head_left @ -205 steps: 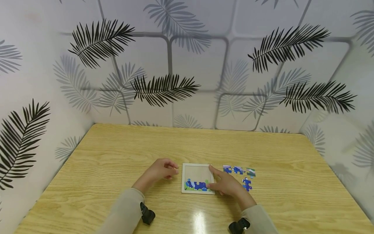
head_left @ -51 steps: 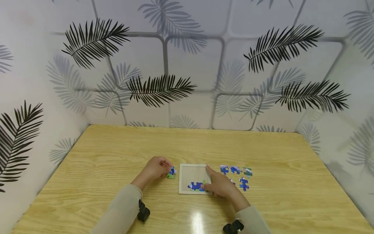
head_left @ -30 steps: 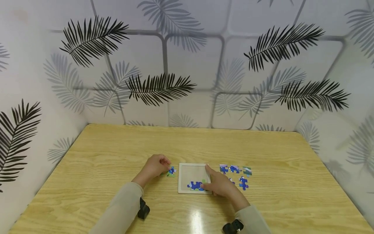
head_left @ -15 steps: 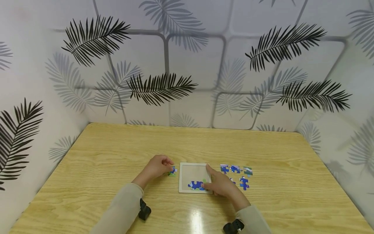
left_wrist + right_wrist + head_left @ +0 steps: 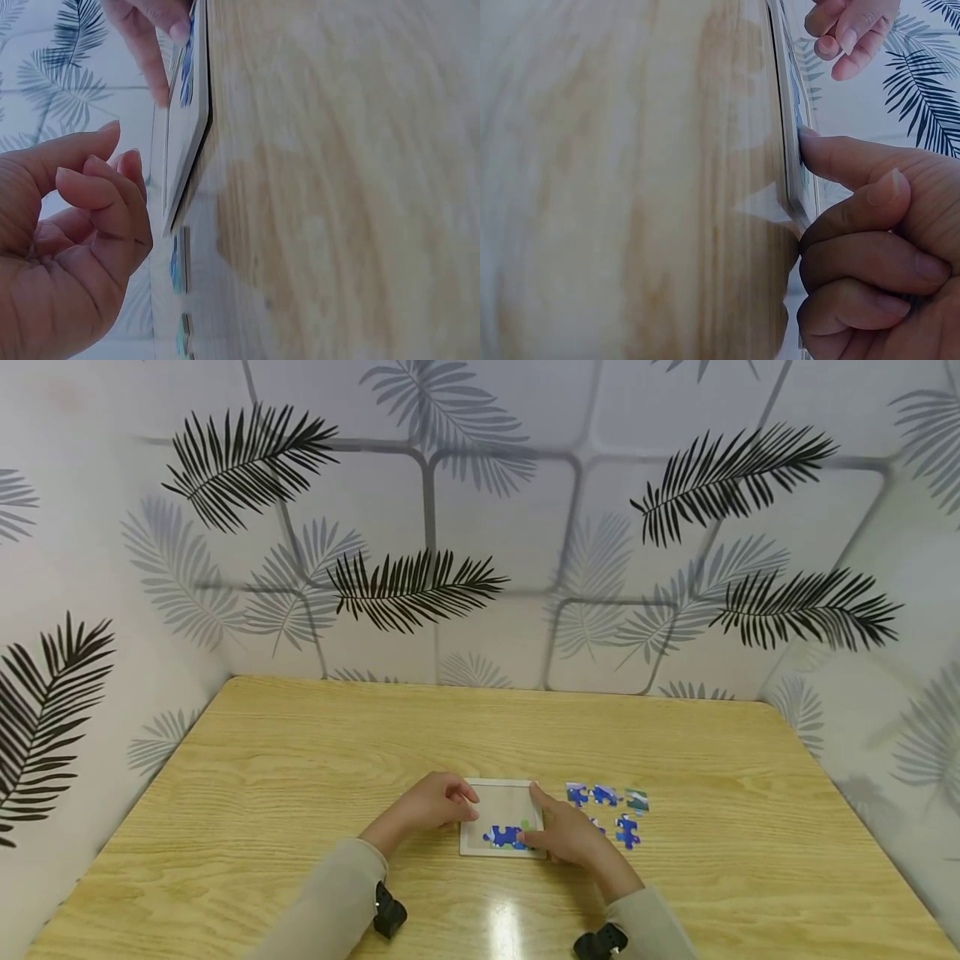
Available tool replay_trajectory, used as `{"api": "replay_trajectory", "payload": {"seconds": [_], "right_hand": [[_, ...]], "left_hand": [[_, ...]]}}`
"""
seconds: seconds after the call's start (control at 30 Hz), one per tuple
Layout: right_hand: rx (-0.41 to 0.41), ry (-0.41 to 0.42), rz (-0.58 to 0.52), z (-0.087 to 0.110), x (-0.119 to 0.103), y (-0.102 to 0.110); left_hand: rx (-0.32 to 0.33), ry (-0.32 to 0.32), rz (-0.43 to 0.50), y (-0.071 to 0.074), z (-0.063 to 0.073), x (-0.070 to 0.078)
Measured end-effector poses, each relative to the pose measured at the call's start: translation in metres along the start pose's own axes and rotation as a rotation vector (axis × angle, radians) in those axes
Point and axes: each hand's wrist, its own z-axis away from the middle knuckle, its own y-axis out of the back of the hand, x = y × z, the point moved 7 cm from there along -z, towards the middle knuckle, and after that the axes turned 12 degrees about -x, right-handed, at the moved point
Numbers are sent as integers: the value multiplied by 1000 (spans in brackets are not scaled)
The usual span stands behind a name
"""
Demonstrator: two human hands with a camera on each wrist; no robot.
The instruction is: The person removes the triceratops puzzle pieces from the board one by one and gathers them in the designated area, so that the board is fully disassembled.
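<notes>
A white-framed puzzle tray (image 5: 498, 853) lies on the table, with joined blue and green puzzle pieces (image 5: 502, 836) along its lower edge. My right hand (image 5: 576, 837) grips the tray's right side, its thumb pressing on the pieces and the other fingers curled by the edge. Over the tray's left edge hovers my left hand (image 5: 437, 802), fingers loosely bent and nothing between them. In the left wrist view a blue puzzle piece (image 5: 177, 262) and a greenish one (image 5: 182, 334) lie on the table beside the tray; in the head view the left hand hides them.
Several loose puzzle pieces (image 5: 627, 832) lie right of the tray, one partly behind the right hand. The wooden table (image 5: 315, 743) reaches back to a wall (image 5: 510, 527) with a leaf pattern. A black strap (image 5: 390, 912) sits on the left wrist.
A blue piece at the tray's left came out and was set on the table to its left. My left hand has let go and moved right, over the tray's edge. The right hand stays put.
</notes>
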Motion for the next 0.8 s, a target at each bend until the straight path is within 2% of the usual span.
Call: {"api": "replay_trajectory", "payload": {"seconds": [0.33, 0.5, 0.8], "right_hand": [[4, 7, 10, -2, -1, 0], [2, 14, 9, -2, -2, -1], [9, 7, -12, 2, -3, 1]], "left_hand": [[-77, -23, -5, -25, -2, 3], [-43, -43, -41, -30, -5, 2], [-26, -15, -129, -34, -8, 2]]}}
